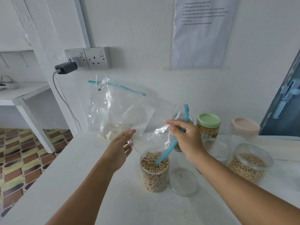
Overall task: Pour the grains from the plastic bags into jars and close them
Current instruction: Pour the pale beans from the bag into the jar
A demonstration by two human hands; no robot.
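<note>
gripping the upturned bag (152, 127) by its blue seal, the right hand (185, 137) drains grains into the jar (154, 174) while the left hand (121, 146), fingers straight, steadies it.

A single head-worn wide-angle camera looks forward and down, close over a white counter (100, 184) against a wall (146, 38).

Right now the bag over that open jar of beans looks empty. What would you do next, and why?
Probably lift the empty bag clear and set it aside. Its blue zip strip dips into the open jar, which is nearly full, and the right hand grips that strip. The clear lid lies beside the jar, ready to close it.
</note>
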